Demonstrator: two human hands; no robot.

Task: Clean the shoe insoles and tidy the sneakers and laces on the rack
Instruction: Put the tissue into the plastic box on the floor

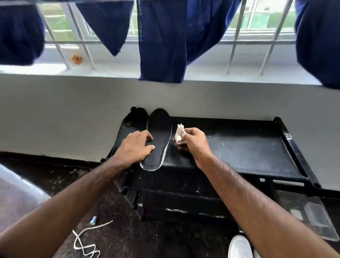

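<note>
A black insole with a white edge (158,136) lies lengthwise on the left of the black rack's top shelf (248,151). A second black insole (137,115) lies beside it on the left, mostly hidden. My left hand (136,147) rests on the near insole's left side with its fingers flat on it. My right hand (192,141) hovers just right of the insole and pinches a small white cloth (179,134). A white lace (86,242) lies on the floor at lower left. White sneakers (241,255) stand on the floor at lower right.
The rack stands against a grey wall below a barred window (235,40). Dark blue clothes (163,40) hang from a rail above. A small blue cap (93,220) lies on the dark floor near the lace. A clear plastic piece (313,215) lies right of the rack.
</note>
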